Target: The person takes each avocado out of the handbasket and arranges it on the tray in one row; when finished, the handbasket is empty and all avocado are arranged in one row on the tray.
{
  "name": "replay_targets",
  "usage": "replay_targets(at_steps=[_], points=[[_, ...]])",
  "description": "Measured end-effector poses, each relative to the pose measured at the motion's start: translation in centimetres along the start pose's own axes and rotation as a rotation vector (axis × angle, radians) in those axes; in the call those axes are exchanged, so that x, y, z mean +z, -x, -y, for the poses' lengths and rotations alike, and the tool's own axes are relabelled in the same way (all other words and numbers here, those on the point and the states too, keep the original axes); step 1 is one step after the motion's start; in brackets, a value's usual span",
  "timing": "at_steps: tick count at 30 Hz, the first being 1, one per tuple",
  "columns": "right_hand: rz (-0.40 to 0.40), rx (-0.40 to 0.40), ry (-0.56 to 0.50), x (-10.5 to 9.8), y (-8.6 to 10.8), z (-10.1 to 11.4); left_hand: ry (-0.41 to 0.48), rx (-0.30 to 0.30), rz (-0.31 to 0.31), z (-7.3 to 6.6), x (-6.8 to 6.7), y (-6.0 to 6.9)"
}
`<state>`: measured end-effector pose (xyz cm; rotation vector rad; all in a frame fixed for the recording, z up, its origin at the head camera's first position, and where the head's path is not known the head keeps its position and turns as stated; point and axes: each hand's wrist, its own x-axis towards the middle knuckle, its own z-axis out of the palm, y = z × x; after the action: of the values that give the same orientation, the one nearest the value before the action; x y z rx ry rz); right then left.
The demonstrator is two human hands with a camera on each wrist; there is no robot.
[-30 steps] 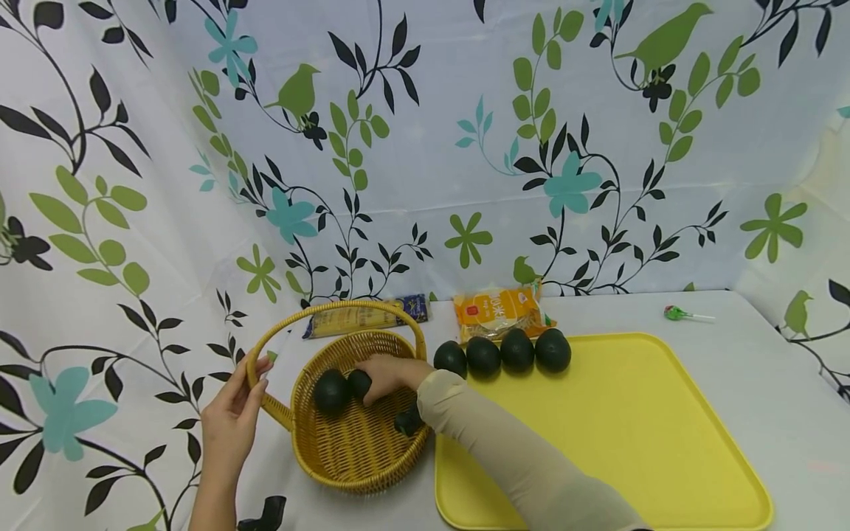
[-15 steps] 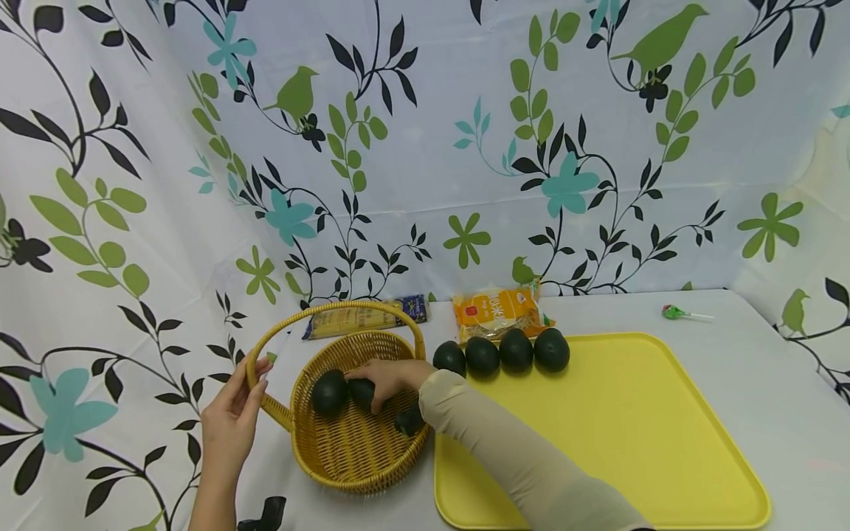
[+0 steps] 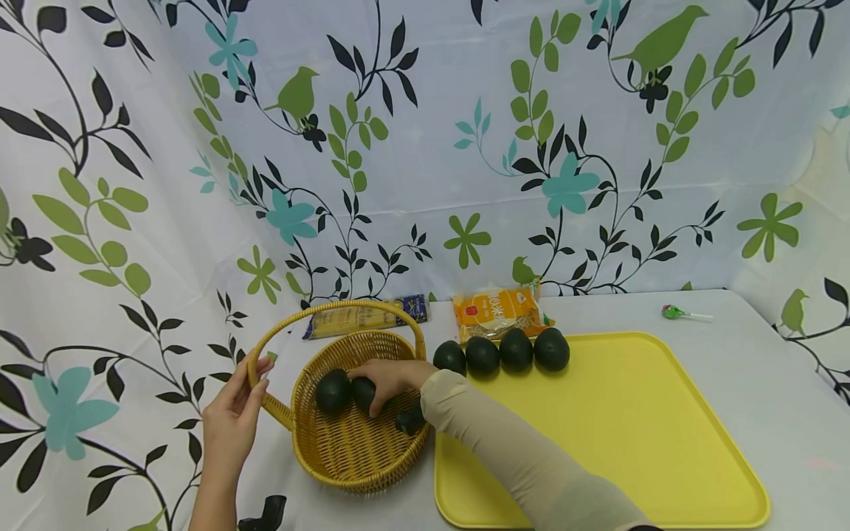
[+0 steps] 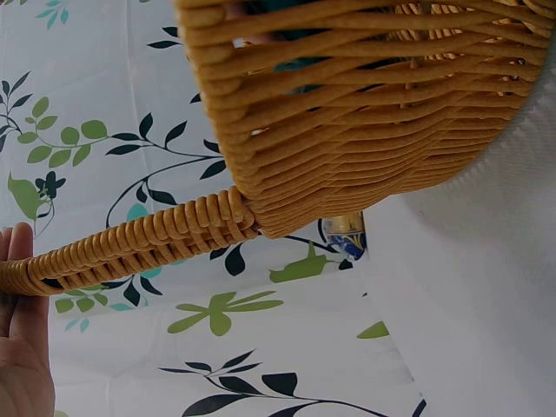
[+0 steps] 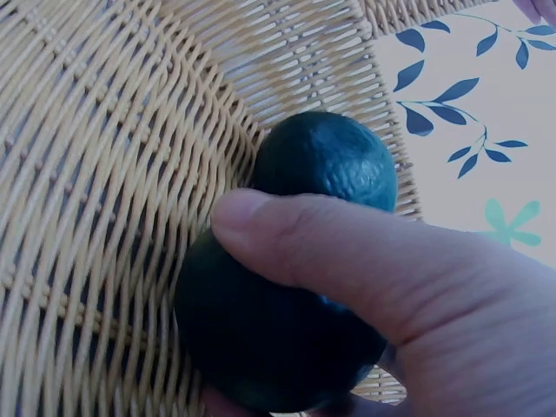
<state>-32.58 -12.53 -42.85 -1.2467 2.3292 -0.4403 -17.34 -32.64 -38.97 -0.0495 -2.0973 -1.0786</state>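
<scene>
A yellow wicker basket [image 3: 358, 450] with an arched handle stands tilted toward the camera. The left hand [image 3: 229, 420] grips the handle [image 4: 130, 252] at its left side. Inside the basket, the right hand [image 3: 392, 380] holds a dark green avocado [image 3: 364, 393], thumb across it in the right wrist view [image 5: 278, 339]. Another avocado [image 3: 333, 391] touches it on the left, and a dark object [image 3: 409, 420] lies by the basket's right wall, partly hidden by the sleeve.
Several avocados [image 3: 516, 350] line the top left edge of a yellow tray [image 3: 617, 428]. Behind are an orange packet [image 3: 498, 313] and a blue-and-yellow packet [image 3: 361, 317]. A lollipop [image 3: 674, 313] lies at the back right, and a black object [image 3: 265, 514] at the front.
Over the last second the right hand has shifted slightly, its fingers reaching further left over the avocado and its thumb coming into view. The left hand stays on the handle.
</scene>
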Motion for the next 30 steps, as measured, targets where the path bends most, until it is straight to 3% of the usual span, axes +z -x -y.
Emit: replay_targets(at_steps=[9,14,19,25,30], points=[[-0.076,-0.046,-0.002,-0.5,0.6,0.1,-0.009,0.018,0.005,0.2,0.1,-0.1],[-0.098,-0.077,0.018,-1.0,1.1,0.4,-0.018,-0.017,0.001,0.2,0.0,0.0],[-0.132,-0.100,0.012,-1.2,1.8,0.5,-0.002,-0.008,0.002,0.3,-0.1,0.0],[-0.191,-0.130,-0.029,-1.5,2.9,0.5,0.008,0.020,0.006,0.2,0.0,0.0],[-0.231,-0.130,-0.078,-1.8,4.1,0.6,-0.007,-0.008,0.000,0.1,0.0,-0.1]])
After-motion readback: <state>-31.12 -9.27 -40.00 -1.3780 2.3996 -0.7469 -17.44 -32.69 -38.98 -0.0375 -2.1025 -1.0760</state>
